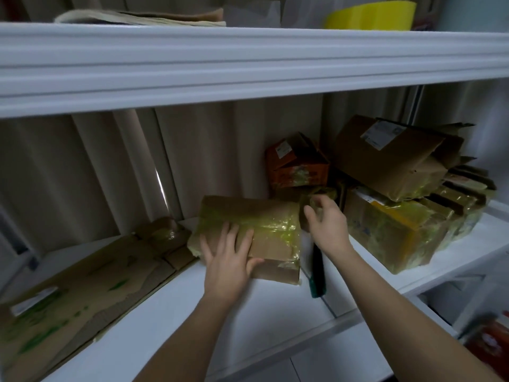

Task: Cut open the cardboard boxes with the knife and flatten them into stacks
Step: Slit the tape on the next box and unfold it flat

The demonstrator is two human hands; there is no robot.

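On the white shelf [275,307] in front of me, boxes are crowding the right end: an orange box [297,164] is sitting against the back curtain [82,166], a torn brown box [396,153] is leaning on top of a row of taped boxes [399,230], and those are filling the space to my right. At the left end a flattened sheet of cardboard [77,293] is lying flat, with a small crushed piece [165,232] just behind it. Above, a thick white shelf edge [248,67] is cutting off my view of the upper level, where folded cardboard [137,17] and something yellow [369,15] are showing.

Between the two heaps, a small box [264,230] wrapped in yellowish tape is lying in the middle of the shelf. My left hand [228,260] is pressing down on its near end, fingers spread and fairly straight, thumb hooking over the near edge. My right hand [327,224] is hovering just beside the box's right end, fingers loosely bent and apart, gripping nothing. Under my right wrist a dark knife [318,274] is lying on the shelf; it is blurred, so I am only fairly sure it is untouched.
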